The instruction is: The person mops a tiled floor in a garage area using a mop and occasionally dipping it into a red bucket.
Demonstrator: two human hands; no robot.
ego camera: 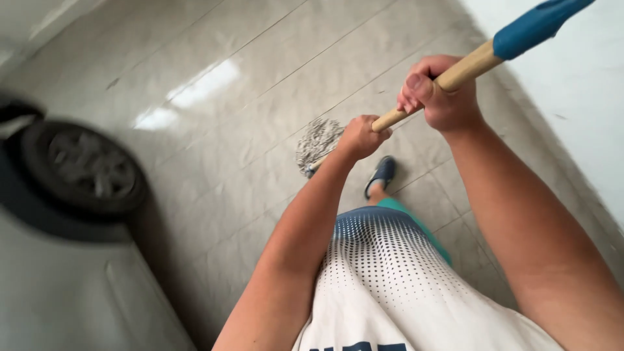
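Observation:
Both my hands grip a mop with a wooden handle (469, 67) that has a blue sleeve at its upper end. My left hand (359, 137) holds the handle lower down, near the head. Higher up, my right hand (441, 91) is closed around the wood just below the blue sleeve. The grey string mop head (317, 141) rests on the pale tiled floor (247, 84) ahead of my foot in a blue shoe (381, 174).
A white car's body (71, 292) and dark wheel (84, 169) stand close at the left. A white wall (572, 78) runs along the right. Glossy tiles stretch ahead between the two.

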